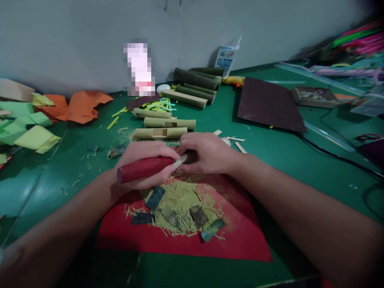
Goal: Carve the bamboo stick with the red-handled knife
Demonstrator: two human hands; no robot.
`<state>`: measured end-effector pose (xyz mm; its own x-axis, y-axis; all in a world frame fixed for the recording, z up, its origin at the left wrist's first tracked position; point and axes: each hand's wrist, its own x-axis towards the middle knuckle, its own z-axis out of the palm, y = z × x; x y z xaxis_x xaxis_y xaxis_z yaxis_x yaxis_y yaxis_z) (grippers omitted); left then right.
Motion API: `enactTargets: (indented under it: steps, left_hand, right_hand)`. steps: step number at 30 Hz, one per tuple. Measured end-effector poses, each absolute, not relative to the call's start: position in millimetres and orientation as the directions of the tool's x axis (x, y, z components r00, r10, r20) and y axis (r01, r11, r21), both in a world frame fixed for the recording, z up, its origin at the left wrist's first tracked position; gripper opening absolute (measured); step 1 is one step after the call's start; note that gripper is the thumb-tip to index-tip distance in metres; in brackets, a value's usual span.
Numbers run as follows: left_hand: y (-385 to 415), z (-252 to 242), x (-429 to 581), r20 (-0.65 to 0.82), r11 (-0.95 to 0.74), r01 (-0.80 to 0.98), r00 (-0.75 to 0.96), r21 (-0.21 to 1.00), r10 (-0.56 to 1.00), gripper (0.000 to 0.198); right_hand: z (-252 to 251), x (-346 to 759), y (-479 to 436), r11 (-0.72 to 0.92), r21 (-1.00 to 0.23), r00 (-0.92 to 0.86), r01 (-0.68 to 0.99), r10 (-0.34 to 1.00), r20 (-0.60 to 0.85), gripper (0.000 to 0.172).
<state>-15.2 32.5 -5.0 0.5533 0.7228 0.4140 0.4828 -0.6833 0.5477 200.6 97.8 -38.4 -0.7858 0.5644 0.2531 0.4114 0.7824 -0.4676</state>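
My left hand (150, 156) is closed around the red handle (147, 169) of a tool whose pale narrow end points right. Its fingertips meet those of my right hand (207, 154), which grips a small dark piece (191, 157), mostly hidden by the fingers. Under both hands lies a red sheet (240, 240), covered with greenish-yellow dust and shavings (180, 200). Several dark scraps (155, 197) rest on the pile. Just beyond my hands, a pale bamboo tube with a cut opening (162, 133) lies beside another notched tube (169, 123).
Dark bamboo pieces (195, 80) and a blurred-out bright rectangle (139, 68) are at the back. A brown board (267, 104), a small tray (315, 97) and a black cable (339, 155) lie right. Orange paper (81, 106) and green paper (18, 122) lie left.
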Motion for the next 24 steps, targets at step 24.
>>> enactTargets:
  steps: [24]
  left_hand:
    - [32.1, -5.6, -14.3, 0.404, -0.676, 0.470, 0.557, 0.567, 0.726, 0.011]
  right_hand:
    - [-37.7, 200.0, 98.4, 0.784, -0.466, -0.791, 0.410, 0.560, 0.247, 0.021]
